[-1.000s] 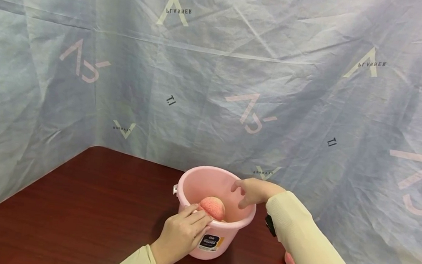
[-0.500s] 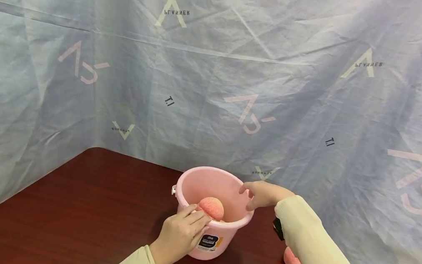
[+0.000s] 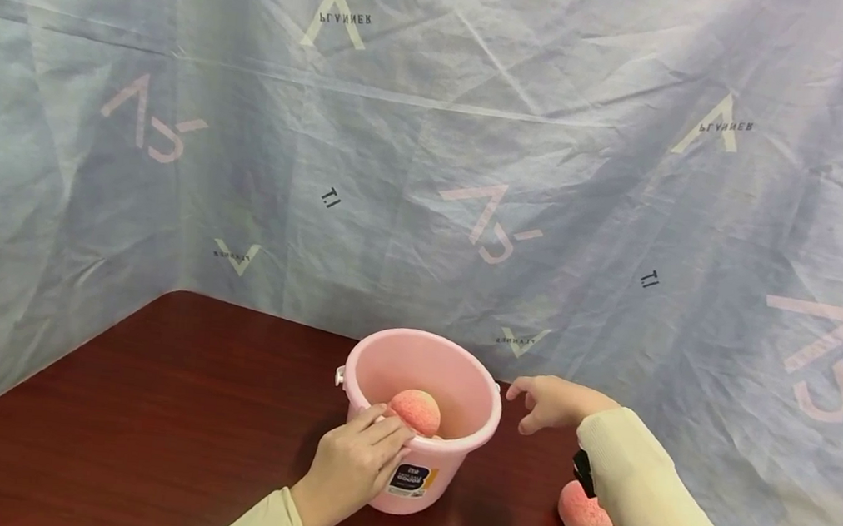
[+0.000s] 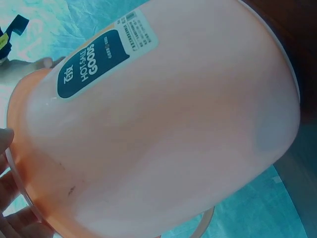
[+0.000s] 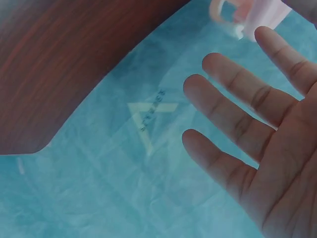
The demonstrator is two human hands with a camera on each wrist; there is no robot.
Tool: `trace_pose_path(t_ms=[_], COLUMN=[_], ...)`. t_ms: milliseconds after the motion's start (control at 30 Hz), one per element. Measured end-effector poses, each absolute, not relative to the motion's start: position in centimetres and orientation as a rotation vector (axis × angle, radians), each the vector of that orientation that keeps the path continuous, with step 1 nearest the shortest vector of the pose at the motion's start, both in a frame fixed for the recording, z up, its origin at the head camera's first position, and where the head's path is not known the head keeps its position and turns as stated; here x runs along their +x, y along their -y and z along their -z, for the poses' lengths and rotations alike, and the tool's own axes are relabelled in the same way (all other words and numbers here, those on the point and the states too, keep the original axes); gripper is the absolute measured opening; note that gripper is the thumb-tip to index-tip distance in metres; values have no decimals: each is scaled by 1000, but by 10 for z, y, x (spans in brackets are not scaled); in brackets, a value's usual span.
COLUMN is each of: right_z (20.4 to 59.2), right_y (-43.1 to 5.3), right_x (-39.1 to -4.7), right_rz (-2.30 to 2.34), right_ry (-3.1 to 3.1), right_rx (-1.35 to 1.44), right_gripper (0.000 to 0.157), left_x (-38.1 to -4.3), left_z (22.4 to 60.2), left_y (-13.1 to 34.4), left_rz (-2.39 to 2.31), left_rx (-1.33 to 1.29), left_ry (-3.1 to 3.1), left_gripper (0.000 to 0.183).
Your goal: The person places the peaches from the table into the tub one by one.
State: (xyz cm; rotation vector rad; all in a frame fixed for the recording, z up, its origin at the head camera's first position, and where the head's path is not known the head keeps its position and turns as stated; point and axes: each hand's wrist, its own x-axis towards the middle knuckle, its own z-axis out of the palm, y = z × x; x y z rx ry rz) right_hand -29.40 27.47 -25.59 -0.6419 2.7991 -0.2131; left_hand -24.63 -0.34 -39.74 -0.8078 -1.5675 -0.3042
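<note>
A pink plastic bucket (image 3: 415, 463) with a dark label (image 4: 94, 64) stands on the table in the head view. My left hand (image 3: 353, 462) grips its near rim, fingers hooked over the edge; its fingers (image 4: 10, 191) also show at the rim in the left wrist view. A pink-and-cream peach (image 3: 418, 411) lies inside the bucket, right behind those fingers, its lower part hidden. Just right of the bucket my right hand (image 3: 556, 402) is in the air, fingers loosely bent and holding nothing. The right wrist view shows its fingers (image 5: 233, 124) spread apart.
Another peach (image 3: 583, 515) rests on the dark red wooden table (image 3: 152, 415), right of the bucket and partly behind the right sleeve. A grey-blue printed cloth (image 3: 371, 150) hangs behind the table and along its left side.
My right hand has come out from inside the bucket and moved right, past its rim. The peach on the table shows more fully. My left hand keeps its grip on the rim.
</note>
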Motion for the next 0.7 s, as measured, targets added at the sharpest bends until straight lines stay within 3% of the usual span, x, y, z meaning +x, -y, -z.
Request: trace_pose_path(t_ms=[367,700], right_z=[273,296], right_y=[-300,-319], right_x=[-290,-293], right_rz=[304,356], right_ry=[-2783,-2798], right_rx=[-475,-547], right_gripper=[42,40], left_x=[-247,-246], left_z=[398,399], left_y=[5,5], left_rz=[299,293], left_rx=[-813,-812], left_ry=[1574,1592], left_gripper=[40,42])
